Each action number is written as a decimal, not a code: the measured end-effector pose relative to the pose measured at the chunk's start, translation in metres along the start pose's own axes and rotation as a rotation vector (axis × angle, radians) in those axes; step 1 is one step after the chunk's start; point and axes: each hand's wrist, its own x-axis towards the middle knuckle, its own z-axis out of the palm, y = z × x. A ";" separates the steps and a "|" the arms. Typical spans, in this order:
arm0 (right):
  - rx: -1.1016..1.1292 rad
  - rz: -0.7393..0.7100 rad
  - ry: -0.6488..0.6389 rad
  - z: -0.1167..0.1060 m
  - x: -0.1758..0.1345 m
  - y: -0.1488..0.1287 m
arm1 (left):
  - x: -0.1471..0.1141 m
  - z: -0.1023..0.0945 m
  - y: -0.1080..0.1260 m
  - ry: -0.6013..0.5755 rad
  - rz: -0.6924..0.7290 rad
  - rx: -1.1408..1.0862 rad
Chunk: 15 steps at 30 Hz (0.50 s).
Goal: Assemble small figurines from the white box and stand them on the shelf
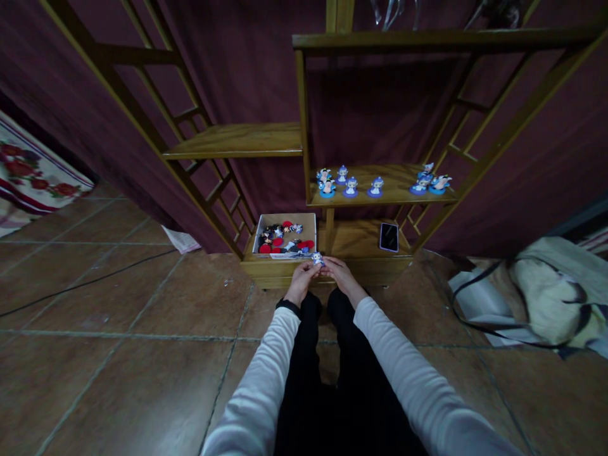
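Observation:
A small white and purple figurine (317,258) is held between both my hands, just in front of the low shelf. My left hand (301,278) pinches it from the left, with a dark band at the wrist. From the right, the fingers of my right hand (340,272) close on its base. Directly behind my left hand stands a white cardboard box (310,221) with several figurines and red round bases in it. Higher up on the right shelf are more small figurines, among them a purple and white one (351,186) and a pink and blue one (327,187).
The wooden shelf unit (228,140) stands before a dark red curtain. A phone (389,237) lies on the lower shelf, right of the box. On the tiled floor, a pale bag (546,278) with a black strap is at the right and a thin cable (95,282) at the left.

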 end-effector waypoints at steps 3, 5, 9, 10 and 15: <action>-0.023 0.007 -0.002 0.000 0.000 -0.001 | -0.001 0.001 -0.001 0.020 0.025 0.027; -0.047 0.018 -0.010 0.001 0.000 -0.002 | -0.002 0.001 -0.001 0.027 0.035 0.047; -0.101 0.041 -0.041 0.004 -0.003 -0.007 | -0.003 0.002 -0.001 0.051 0.052 0.110; -0.115 0.046 -0.045 0.005 -0.004 -0.008 | -0.003 0.003 -0.002 0.058 0.060 0.127; -0.210 0.082 0.006 0.009 -0.004 -0.010 | -0.002 0.003 -0.005 0.067 0.110 0.189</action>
